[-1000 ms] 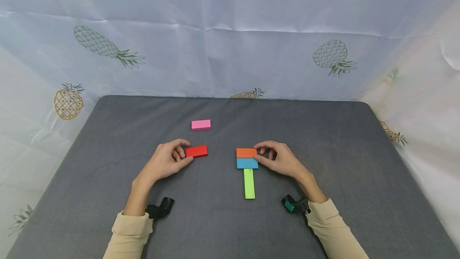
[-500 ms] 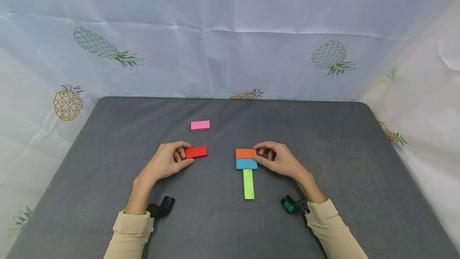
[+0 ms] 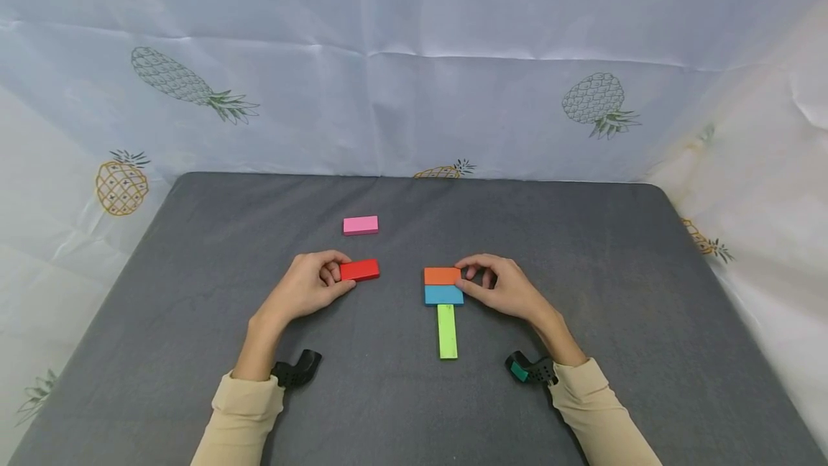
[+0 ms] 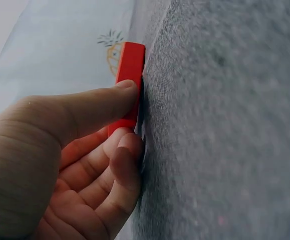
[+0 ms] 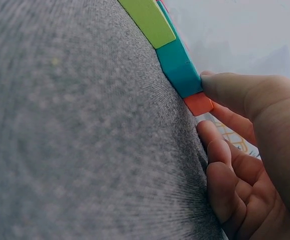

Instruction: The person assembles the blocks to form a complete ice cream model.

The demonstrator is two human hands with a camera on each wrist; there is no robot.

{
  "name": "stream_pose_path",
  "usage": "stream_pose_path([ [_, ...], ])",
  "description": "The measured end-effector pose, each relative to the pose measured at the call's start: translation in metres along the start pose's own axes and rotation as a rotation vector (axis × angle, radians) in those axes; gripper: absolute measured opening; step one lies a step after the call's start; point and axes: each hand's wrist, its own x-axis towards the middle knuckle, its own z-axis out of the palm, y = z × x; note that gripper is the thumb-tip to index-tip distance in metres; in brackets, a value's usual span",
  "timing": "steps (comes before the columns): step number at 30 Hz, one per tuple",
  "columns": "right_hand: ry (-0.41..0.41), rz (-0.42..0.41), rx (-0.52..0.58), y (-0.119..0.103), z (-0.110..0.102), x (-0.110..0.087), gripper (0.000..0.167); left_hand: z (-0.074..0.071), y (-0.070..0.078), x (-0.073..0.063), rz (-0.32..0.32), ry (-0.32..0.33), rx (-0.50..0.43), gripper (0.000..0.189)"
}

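My left hand (image 3: 302, 286) pinches the left end of a red block (image 3: 361, 270) between thumb and fingers. In the left wrist view the red block (image 4: 130, 62) shows close over the grey cloth, its long side along the thumb tip. My right hand (image 3: 509, 292) holds the right end of an orange block (image 3: 441, 276), index finger at its far edge and thumb near its seam with a blue block (image 3: 443, 295). The blue block lies flush against the orange one. A lime green block (image 3: 447, 333) extends from the blue block's near side toward me, forming a T.
A pink block (image 3: 360, 226) lies farther back, beyond the red one. Grey cloth (image 3: 582, 236) covers the table, and a white pineapple-print curtain (image 3: 414, 106) hangs behind it and at both sides. Black wrist devices (image 3: 297, 367) are worn on both arms.
My left hand has shifted slightly to the right with the red block, toward the orange and blue blocks. The right hand and the other blocks have stayed in place.
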Motion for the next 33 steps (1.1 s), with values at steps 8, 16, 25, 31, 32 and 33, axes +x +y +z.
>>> stream_pose_path([
  [8, 0.0, -0.006, 0.005, 0.0, 0.0, 0.001, 0.026, 0.005, 0.005, 0.01, 0.001, 0.001, -0.014, 0.029],
  [16, 0.0, -0.006, 0.002, -0.001, -0.001, 0.0, 0.027, 0.01, 0.012, 0.022, 0.0, -0.016, -0.016, 0.03],
  [25, -0.002, -0.01, -0.001, -0.001, 0.0, 0.0, 0.027, 0.016, 0.02, 0.033, -0.004, -0.026, -0.039, 0.029],
  [31, 0.003, -0.014, -0.004, -0.001, 0.0, -0.001, 0.026, 0.021, 0.023, 0.039, 0.009, -0.037, -0.04, 0.028],
  [32, 0.003, -0.015, -0.005, -0.001, 0.0, -0.001, 0.026, 0.021, 0.024, 0.04, 0.012, -0.04, -0.037, 0.028],
  [33, 0.003, -0.016, -0.004, -0.001, 0.0, -0.001, 0.026, 0.022, 0.025, 0.041, 0.012, -0.043, -0.032, 0.028],
])
